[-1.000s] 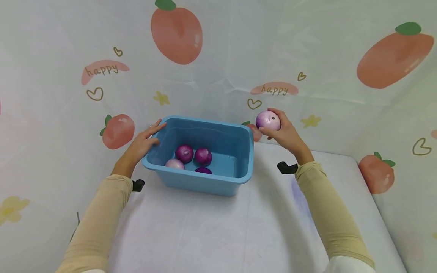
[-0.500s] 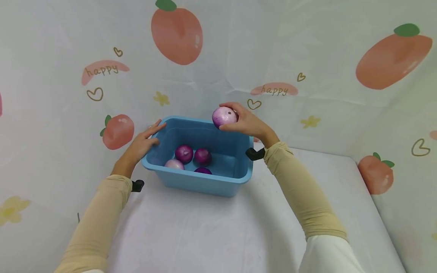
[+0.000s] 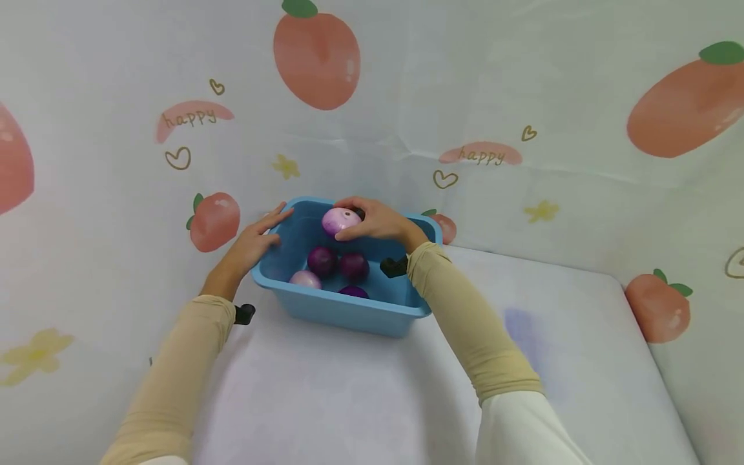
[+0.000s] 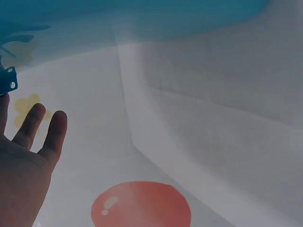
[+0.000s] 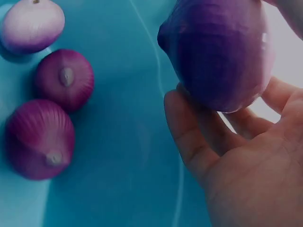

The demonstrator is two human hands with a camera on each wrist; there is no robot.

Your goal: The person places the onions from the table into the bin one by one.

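Observation:
My right hand (image 3: 380, 223) holds a pale purple onion (image 3: 340, 221) between thumb and fingers, above the back left part of a blue plastic bin (image 3: 343, 316). In the right wrist view the held onion (image 5: 220, 52) appears close up, its darker pointed end facing left. Inside the bin lie a red onion (image 3: 322, 261), a second red onion (image 3: 354, 267), a paler onion (image 3: 305, 279) and a dark onion (image 3: 353, 292) partly hidden by the front wall. At the bin's left end, my left hand (image 3: 251, 245) rests on the rim with fingers extended; the left wrist view shows several straight fingers (image 4: 56, 135).
The bin stands on a white-covered table (image 3: 325, 400), close to a white backdrop (image 3: 395, 97) printed with fruit, hearts and flowers. A bluish patch (image 3: 526, 336) marks the cover at the right. Black wrist mounts (image 3: 244, 314) stick out from both sleeves.
My right hand has carried the onion leftward from right of the bin, over its rim, and lower into the bin's opening. My left hand keeps its place on the rim. The head view shifted slightly.

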